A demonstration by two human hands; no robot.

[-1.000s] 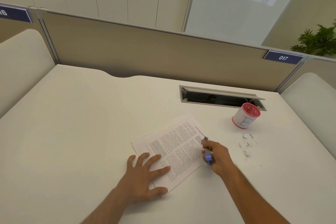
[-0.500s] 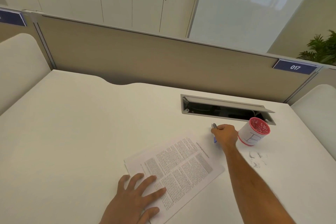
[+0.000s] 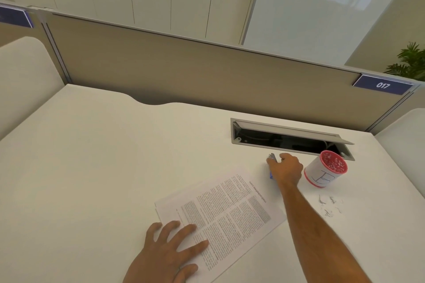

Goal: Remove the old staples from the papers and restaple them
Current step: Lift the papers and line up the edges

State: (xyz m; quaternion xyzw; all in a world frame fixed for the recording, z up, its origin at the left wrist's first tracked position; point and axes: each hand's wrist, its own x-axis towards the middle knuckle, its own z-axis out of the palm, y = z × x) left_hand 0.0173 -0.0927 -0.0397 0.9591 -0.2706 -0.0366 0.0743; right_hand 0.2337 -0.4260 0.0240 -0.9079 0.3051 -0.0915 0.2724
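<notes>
A stack of printed papers (image 3: pixel 226 211) lies at an angle on the white desk (image 3: pixel 103 167). My left hand (image 3: pixel 167 253) rests flat on the stack's near left corner, fingers spread. My right hand (image 3: pixel 286 171) is stretched out beyond the papers' far corner, closed around a small blue and silver stapler (image 3: pixel 272 163) that is low over the desk; whether it touches the surface is unclear. Loose pulled staples (image 3: pixel 328 207) are scattered on the desk to the right of my right forearm.
A white cup with a red rim and a hand-drawn letter B (image 3: pixel 325 171) stands just right of my right hand. Behind it an open cable hatch (image 3: pixel 287 138) is sunk into the desk. A beige partition (image 3: pixel 184 69) closes the far edge.
My right hand has carried the stapler from the papers' right edge away to the far right, beside the cup. My left hand has stayed on the papers. The camera has tilted up slightly.
</notes>
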